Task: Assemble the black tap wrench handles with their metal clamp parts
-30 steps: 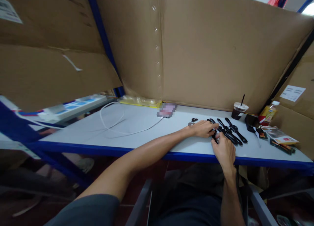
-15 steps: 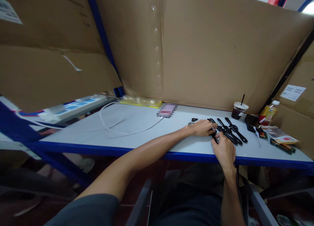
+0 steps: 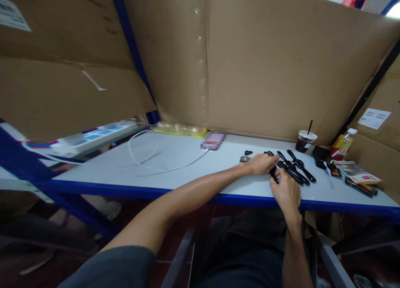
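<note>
My left hand [image 3: 261,163] is closed at the upper part of a black two-handled tool, which looks like a spokeshave [image 3: 274,175]. My right hand [image 3: 286,188] grips the same tool from the near side, thumb and fingers bent around it. Most of the tool is hidden by my fingers. Just right of my hands lie several matching black spokeshaves [image 3: 301,166], side by side at a slant. Beyond my left wrist rest a small grey metal plate [image 3: 244,159] and a small black part [image 3: 248,152].
On the white table [image 3: 187,171] a white cable [image 3: 175,170] runs to a phone [image 3: 213,140]. A yellow-edged clear package [image 3: 181,130] lies at the back. To the right are a drink cup [image 3: 305,141], a bottle [image 3: 343,145], a black box [image 3: 321,155] and a packet [image 3: 358,172].
My left hand has shifted slightly at the tool, and more of the grey plate shows. Both hands stay in nearly the same place.
</note>
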`<state>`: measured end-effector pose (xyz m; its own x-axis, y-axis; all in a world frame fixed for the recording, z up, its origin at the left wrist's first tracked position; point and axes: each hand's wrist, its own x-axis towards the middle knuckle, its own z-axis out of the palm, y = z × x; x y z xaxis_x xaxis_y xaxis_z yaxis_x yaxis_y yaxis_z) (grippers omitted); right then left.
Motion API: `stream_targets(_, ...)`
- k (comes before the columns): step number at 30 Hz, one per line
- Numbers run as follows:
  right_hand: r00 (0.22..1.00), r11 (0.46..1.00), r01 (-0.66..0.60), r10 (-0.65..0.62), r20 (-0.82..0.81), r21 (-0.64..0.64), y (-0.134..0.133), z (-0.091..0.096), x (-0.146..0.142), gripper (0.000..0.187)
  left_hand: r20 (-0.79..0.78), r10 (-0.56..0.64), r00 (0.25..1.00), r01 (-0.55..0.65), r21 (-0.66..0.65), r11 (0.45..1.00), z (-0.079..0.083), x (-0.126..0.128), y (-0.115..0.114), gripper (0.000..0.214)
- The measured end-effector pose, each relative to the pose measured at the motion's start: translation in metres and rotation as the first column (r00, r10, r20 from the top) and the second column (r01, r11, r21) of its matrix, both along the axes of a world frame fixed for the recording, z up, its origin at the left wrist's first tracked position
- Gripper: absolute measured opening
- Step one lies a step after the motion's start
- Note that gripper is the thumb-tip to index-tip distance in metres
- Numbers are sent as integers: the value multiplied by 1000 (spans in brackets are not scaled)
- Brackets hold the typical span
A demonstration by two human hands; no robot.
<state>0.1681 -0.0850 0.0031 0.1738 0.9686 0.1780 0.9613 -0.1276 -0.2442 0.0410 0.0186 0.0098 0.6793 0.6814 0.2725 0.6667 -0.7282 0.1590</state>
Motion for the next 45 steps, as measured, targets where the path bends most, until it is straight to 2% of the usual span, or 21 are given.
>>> stream_targets(5,1000,1000,15,-15,9,-1,1,-1,1,20,-8,-95,995,95,-39,995,3,-8,5,20)
stream_targets(11,1000,1000,6,-6,0,4,0,0,0,20,20,-146,989,147,-61,987,0,-12,12,29)
stream_targets(21,1000,1000,-8,8,-3,13,1,-3,2,19,17,-106,994,106,-59,993,-2,-9,10,17)
stream_targets(28,1000,1000,-7,6,2,9,1,-1,1,18,4,-27,1000,27,-16,999,0,-4,4,17)
stream_targets(33,1000,1000,-7,7,4,6,0,-1,0,18,-16,-40,999,40,-26,999,0,-5,4,18)
stream_targets(39,1000,1000,-12,12,7,7,0,-2,1,20,-19,-105,994,104,-61,993,1,-10,9,25)
stream_targets(45,1000,1000,-2,2,9,11,-1,-1,1,22,44,-193,980,196,-97,976,0,-12,15,31)
